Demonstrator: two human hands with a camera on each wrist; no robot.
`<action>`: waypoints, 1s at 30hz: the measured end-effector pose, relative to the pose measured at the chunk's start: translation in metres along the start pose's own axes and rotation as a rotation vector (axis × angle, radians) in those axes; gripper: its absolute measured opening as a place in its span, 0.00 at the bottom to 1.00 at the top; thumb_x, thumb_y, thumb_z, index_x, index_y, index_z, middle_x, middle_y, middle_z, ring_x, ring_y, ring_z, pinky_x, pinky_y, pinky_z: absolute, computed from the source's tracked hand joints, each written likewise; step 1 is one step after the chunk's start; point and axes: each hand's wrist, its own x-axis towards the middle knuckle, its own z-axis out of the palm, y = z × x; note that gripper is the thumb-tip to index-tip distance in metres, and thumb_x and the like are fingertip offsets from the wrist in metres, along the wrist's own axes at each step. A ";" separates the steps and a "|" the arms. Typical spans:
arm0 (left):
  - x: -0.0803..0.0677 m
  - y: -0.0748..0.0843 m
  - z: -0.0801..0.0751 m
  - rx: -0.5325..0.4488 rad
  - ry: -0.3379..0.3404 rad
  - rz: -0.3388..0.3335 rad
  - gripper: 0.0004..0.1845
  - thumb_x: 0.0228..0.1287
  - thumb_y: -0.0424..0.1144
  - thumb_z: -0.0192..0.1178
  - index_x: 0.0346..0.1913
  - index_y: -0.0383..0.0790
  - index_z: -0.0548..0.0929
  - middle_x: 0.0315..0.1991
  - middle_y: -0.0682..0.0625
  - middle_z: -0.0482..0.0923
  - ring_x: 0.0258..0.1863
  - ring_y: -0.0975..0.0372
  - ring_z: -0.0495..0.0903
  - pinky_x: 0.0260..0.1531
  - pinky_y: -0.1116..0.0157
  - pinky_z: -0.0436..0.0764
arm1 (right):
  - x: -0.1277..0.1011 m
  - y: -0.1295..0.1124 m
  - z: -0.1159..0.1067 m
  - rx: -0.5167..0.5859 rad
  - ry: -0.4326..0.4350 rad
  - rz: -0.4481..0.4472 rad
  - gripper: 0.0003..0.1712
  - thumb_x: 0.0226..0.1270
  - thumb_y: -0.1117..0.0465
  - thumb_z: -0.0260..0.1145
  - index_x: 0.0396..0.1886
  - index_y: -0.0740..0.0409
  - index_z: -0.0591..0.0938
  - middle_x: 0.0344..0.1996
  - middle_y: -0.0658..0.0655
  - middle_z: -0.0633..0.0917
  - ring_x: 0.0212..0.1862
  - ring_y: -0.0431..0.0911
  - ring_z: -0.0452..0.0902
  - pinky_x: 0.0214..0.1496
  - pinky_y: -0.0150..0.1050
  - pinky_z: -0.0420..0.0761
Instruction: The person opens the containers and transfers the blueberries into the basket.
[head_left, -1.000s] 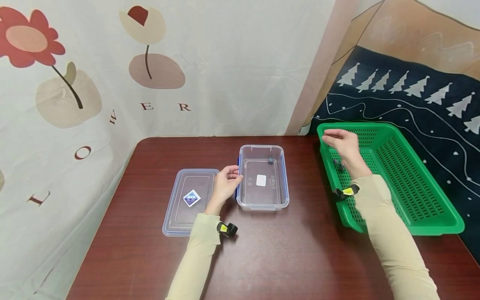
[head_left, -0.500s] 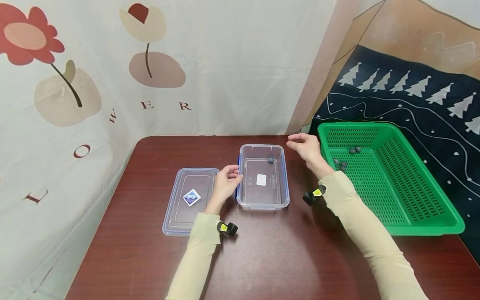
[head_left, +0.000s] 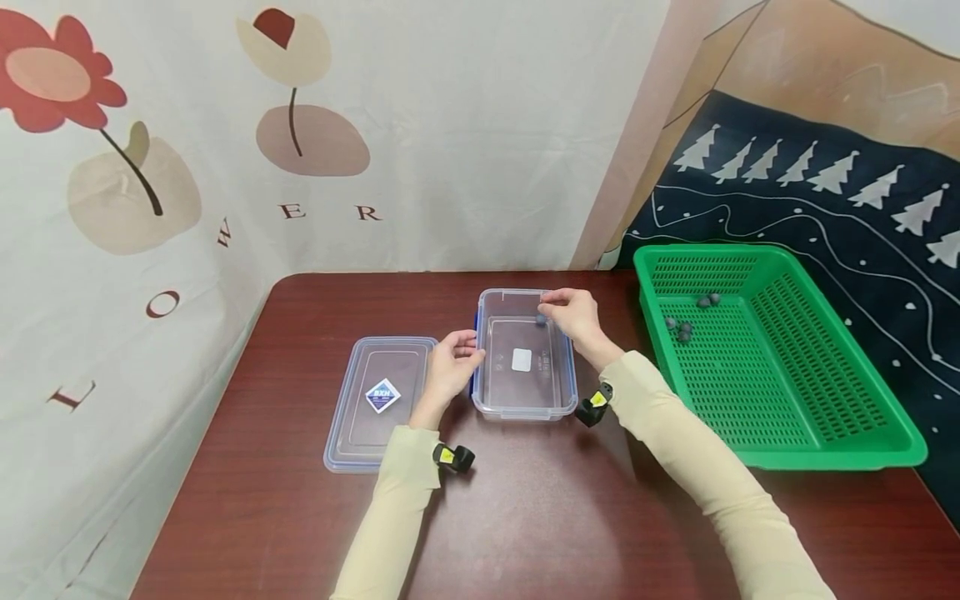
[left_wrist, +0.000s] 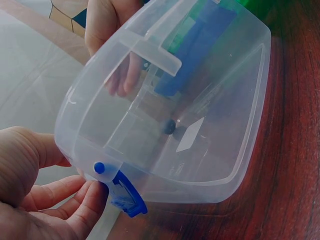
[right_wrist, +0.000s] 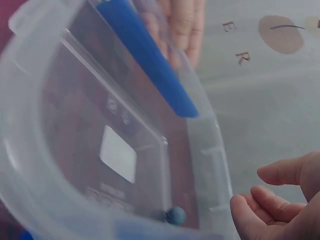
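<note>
A clear plastic container stands open in the middle of the dark red table. One small grey ball lies at its far end, also seen as the ball and the ball. My left hand grips the container's left wall by the blue latch, thumb on the rim. My right hand hovers over the container's far right corner with curled fingers. Whether it pinches anything is hidden.
The container's clear lid lies flat to the left of it. A green slotted basket sits at the table's right edge, with several small grey balls in its far left part. Curtains close off the back and the left.
My right hand has left the green basket and moved left across the table to the container's far right corner. The left hand and the container have stayed put.
</note>
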 end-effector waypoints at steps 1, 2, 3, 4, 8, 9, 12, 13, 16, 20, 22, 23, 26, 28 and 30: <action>0.000 0.000 0.000 -0.001 0.001 0.000 0.16 0.53 0.24 0.61 0.46 0.24 0.78 0.38 0.34 0.79 0.38 0.48 0.79 0.40 0.61 0.83 | -0.001 0.001 0.004 -0.001 -0.001 -0.001 0.15 0.60 0.64 0.65 0.46 0.65 0.82 0.45 0.62 0.83 0.42 0.49 0.78 0.39 0.33 0.77; 0.000 0.000 0.000 -0.001 0.002 -0.003 0.16 0.53 0.24 0.61 0.46 0.24 0.78 0.38 0.34 0.79 0.38 0.49 0.79 0.40 0.61 0.83 | -0.001 0.001 0.007 -0.001 0.000 -0.003 0.16 0.59 0.65 0.65 0.47 0.66 0.82 0.45 0.62 0.83 0.43 0.49 0.78 0.40 0.34 0.77; 0.000 0.000 0.000 -0.002 0.002 -0.004 0.16 0.53 0.24 0.61 0.46 0.24 0.78 0.38 0.34 0.79 0.37 0.49 0.79 0.40 0.61 0.83 | -0.002 0.001 0.010 0.001 0.002 -0.002 0.17 0.59 0.65 0.66 0.48 0.66 0.81 0.46 0.62 0.83 0.45 0.50 0.78 0.41 0.35 0.78; -0.001 0.000 0.000 -0.002 0.003 -0.003 0.16 0.53 0.24 0.61 0.46 0.24 0.78 0.38 0.34 0.79 0.37 0.49 0.79 0.40 0.61 0.83 | -0.002 0.002 0.014 0.008 0.005 -0.003 0.18 0.59 0.65 0.66 0.49 0.66 0.81 0.47 0.63 0.83 0.47 0.50 0.78 0.44 0.36 0.79; -0.001 -0.001 0.000 -0.004 0.004 0.004 0.16 0.53 0.24 0.61 0.46 0.23 0.78 0.38 0.34 0.79 0.37 0.48 0.79 0.40 0.60 0.83 | -0.004 0.005 0.026 -0.003 0.016 -0.012 0.23 0.59 0.64 0.65 0.54 0.68 0.78 0.49 0.64 0.81 0.54 0.52 0.76 0.53 0.42 0.78; -0.001 -0.001 0.000 -0.009 0.003 0.006 0.15 0.53 0.24 0.61 0.46 0.23 0.78 0.38 0.33 0.79 0.37 0.48 0.79 0.40 0.60 0.83 | -0.004 0.006 0.029 -0.010 0.016 -0.012 0.23 0.59 0.63 0.65 0.54 0.68 0.77 0.50 0.65 0.81 0.55 0.53 0.75 0.54 0.42 0.77; -0.002 0.000 0.000 -0.014 0.000 0.002 0.15 0.53 0.23 0.60 0.46 0.23 0.78 0.38 0.33 0.79 0.38 0.47 0.79 0.41 0.59 0.83 | -0.004 0.009 0.034 -0.023 0.018 -0.002 0.26 0.60 0.62 0.63 0.57 0.69 0.75 0.53 0.66 0.79 0.57 0.54 0.73 0.59 0.43 0.74; -0.002 0.000 0.000 -0.014 -0.001 0.000 0.15 0.53 0.23 0.61 0.46 0.23 0.78 0.38 0.33 0.79 0.38 0.47 0.79 0.41 0.59 0.82 | -0.004 0.010 0.036 -0.024 0.019 0.003 0.27 0.60 0.62 0.63 0.58 0.69 0.74 0.54 0.67 0.78 0.58 0.54 0.71 0.60 0.43 0.73; -0.002 0.001 0.001 -0.013 -0.004 -0.002 0.15 0.54 0.23 0.61 0.46 0.23 0.78 0.38 0.33 0.79 0.38 0.48 0.79 0.40 0.60 0.83 | -0.004 0.012 0.039 -0.038 0.020 0.011 0.29 0.60 0.61 0.62 0.60 0.70 0.72 0.57 0.67 0.75 0.61 0.56 0.68 0.63 0.43 0.70; -0.001 0.000 0.001 -0.023 -0.007 0.002 0.15 0.54 0.23 0.60 0.47 0.22 0.77 0.38 0.33 0.78 0.38 0.48 0.79 0.40 0.60 0.83 | -0.002 0.016 0.041 -0.082 -0.008 0.031 0.32 0.61 0.60 0.62 0.63 0.70 0.68 0.61 0.67 0.71 0.65 0.58 0.62 0.65 0.45 0.66; -0.001 0.000 0.000 -0.031 -0.008 0.006 0.16 0.54 0.23 0.60 0.47 0.22 0.77 0.38 0.32 0.78 0.38 0.47 0.79 0.41 0.60 0.82 | -0.001 0.017 0.043 -0.113 -0.028 0.045 0.33 0.61 0.59 0.62 0.64 0.69 0.67 0.62 0.66 0.70 0.66 0.57 0.61 0.66 0.45 0.65; -0.001 0.000 0.001 -0.034 -0.010 0.007 0.16 0.54 0.23 0.60 0.47 0.22 0.77 0.38 0.32 0.78 0.38 0.47 0.79 0.41 0.59 0.82 | 0.000 0.018 0.043 -0.123 -0.038 0.051 0.34 0.61 0.59 0.62 0.65 0.69 0.66 0.63 0.66 0.70 0.66 0.57 0.60 0.67 0.45 0.64; 0.000 0.000 0.000 -0.036 -0.013 0.009 0.16 0.54 0.23 0.60 0.47 0.21 0.77 0.39 0.30 0.78 0.39 0.46 0.78 0.42 0.57 0.82 | 0.000 0.020 0.045 -0.130 -0.056 0.064 0.35 0.61 0.58 0.61 0.66 0.69 0.65 0.64 0.66 0.68 0.67 0.56 0.60 0.67 0.45 0.64; 0.000 0.000 0.000 -0.035 -0.016 0.009 0.16 0.54 0.22 0.60 0.48 0.20 0.76 0.40 0.29 0.78 0.39 0.45 0.78 0.42 0.56 0.82 | 0.000 0.020 0.045 -0.117 -0.061 0.063 0.35 0.62 0.59 0.61 0.66 0.70 0.64 0.64 0.67 0.68 0.67 0.56 0.60 0.67 0.45 0.64; 0.000 0.002 0.000 -0.031 -0.019 0.009 0.16 0.54 0.21 0.60 0.48 0.19 0.76 0.40 0.28 0.77 0.39 0.43 0.78 0.42 0.55 0.82 | -0.001 0.020 0.046 -0.108 -0.066 0.059 0.34 0.62 0.61 0.61 0.65 0.71 0.64 0.64 0.68 0.68 0.66 0.56 0.61 0.67 0.46 0.65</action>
